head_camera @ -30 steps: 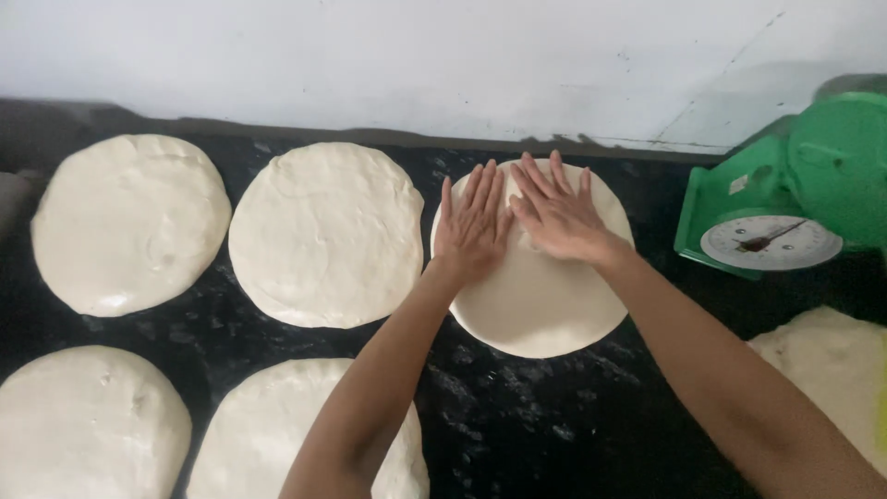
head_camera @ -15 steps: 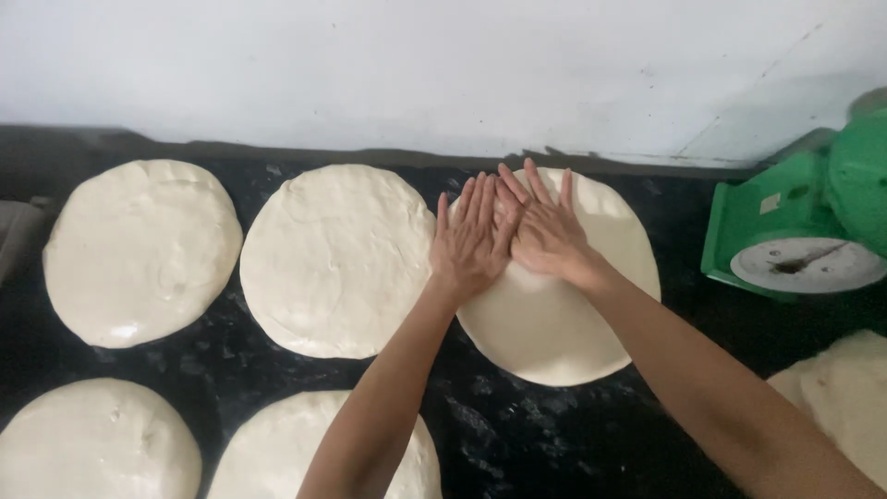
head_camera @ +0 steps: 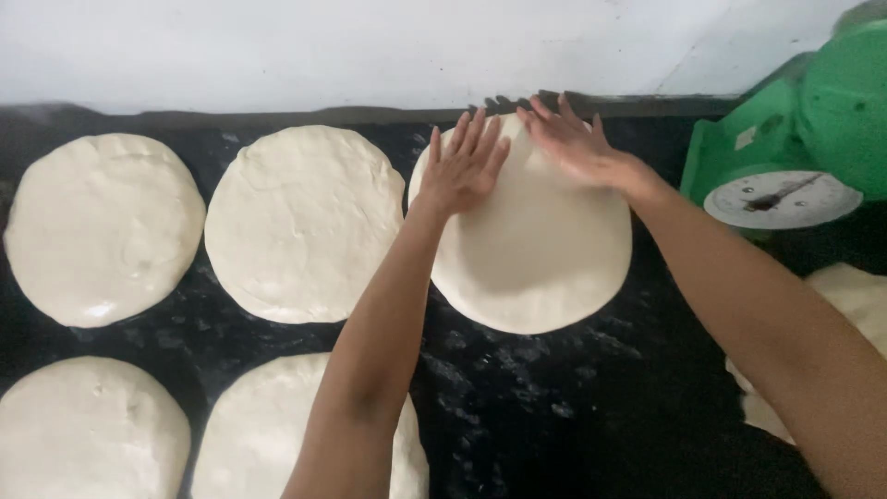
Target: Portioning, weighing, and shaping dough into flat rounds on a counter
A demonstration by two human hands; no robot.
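Both my hands lie flat on a round, pale dough disc point(head_camera: 536, 249) on the black counter point(head_camera: 573, 407). My left hand point(head_camera: 465, 164) presses its upper left part with fingers spread. My right hand point(head_camera: 577, 143) rests on the far edge of the same disc, fingers apart and pointing left. Neither hand grips anything.
Several other flattened dough discs lie to the left: one point(head_camera: 300, 222) beside the pressed disc, one point(head_camera: 102, 226) at far left, two point(head_camera: 88, 430) point(head_camera: 249, 434) in the near row. A green dial scale point(head_camera: 795, 148) stands at right, with more dough point(head_camera: 859, 305) below it. A white wall point(head_camera: 370, 46) backs the counter.
My hands have slid from the disc's middle toward its far edge and spread apart. The view has shifted closer and slightly right.
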